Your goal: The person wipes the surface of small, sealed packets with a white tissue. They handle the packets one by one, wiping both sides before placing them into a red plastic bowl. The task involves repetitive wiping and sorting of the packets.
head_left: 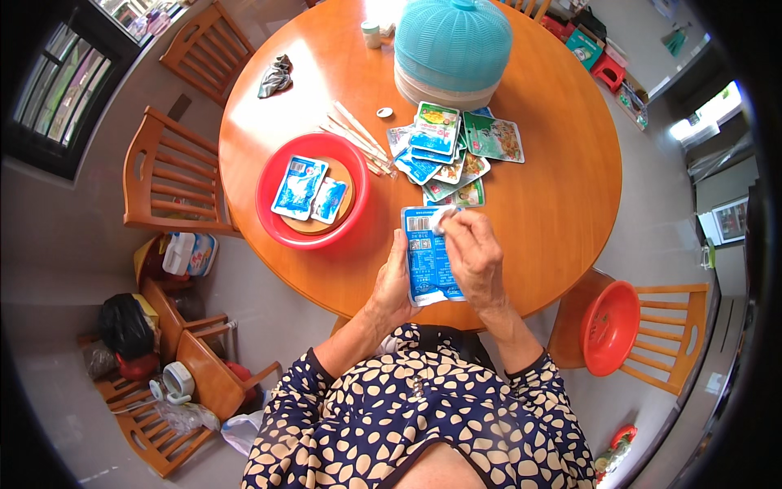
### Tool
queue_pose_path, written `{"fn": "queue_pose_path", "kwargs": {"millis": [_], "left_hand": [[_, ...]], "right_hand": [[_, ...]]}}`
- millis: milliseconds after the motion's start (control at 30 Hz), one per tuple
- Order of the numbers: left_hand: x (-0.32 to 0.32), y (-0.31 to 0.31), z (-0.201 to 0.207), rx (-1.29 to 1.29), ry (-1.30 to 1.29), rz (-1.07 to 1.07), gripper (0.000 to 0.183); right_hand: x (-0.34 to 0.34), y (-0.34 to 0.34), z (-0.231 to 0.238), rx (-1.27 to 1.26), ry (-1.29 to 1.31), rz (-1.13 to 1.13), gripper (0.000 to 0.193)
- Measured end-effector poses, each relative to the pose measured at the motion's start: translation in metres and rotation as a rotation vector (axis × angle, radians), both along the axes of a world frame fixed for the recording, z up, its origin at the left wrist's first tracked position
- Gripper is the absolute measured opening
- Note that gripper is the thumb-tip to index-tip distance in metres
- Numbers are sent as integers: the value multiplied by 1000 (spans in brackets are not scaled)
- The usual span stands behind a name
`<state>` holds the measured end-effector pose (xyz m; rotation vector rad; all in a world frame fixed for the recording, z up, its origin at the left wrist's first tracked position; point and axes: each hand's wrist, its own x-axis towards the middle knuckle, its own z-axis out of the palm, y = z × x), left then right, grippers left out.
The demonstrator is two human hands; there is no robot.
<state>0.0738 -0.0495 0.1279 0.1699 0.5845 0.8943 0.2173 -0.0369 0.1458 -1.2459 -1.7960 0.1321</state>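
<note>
Packet [421,265] was clamped by its side in left hand [392,285], likely for steadiness; right hand [475,251] pinched white wad [441,222] at its top. Pouch pile [435,137] lay just beyond both hands, likely for reach.

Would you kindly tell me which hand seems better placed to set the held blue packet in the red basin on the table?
Probably the left hand: it holds the blue packet by its left edge and is nearer the red basin, while the right hand pinches something white against the packet.
</note>
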Motion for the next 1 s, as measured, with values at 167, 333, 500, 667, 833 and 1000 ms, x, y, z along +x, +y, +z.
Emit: {"fn": "queue_pose_path", "kwargs": {"millis": [167, 333, 500, 667, 833, 1000], "left_hand": [[-1, 2, 4, 38, -34, 17, 61], [-2, 2, 9, -5, 24, 61, 69], [-5, 0, 8, 68, 17, -44, 84], [-1, -2, 14, 20, 127, -3, 78], [-5, 2, 10, 43, 120, 14, 68], [-6, 4, 11, 89, 73, -3, 66]], "right_hand": [[-8, 5, -2, 27, 34, -55, 28], [-14, -20, 11, -97, 24, 129, 28], [-16, -34, 14, -165, 103, 368, 28], [-22, -6, 9, -72, 28, 266, 28], [-41, 12, 8, -23, 39, 100, 29], [-46, 20, 6, 65, -40, -63, 32]]}}
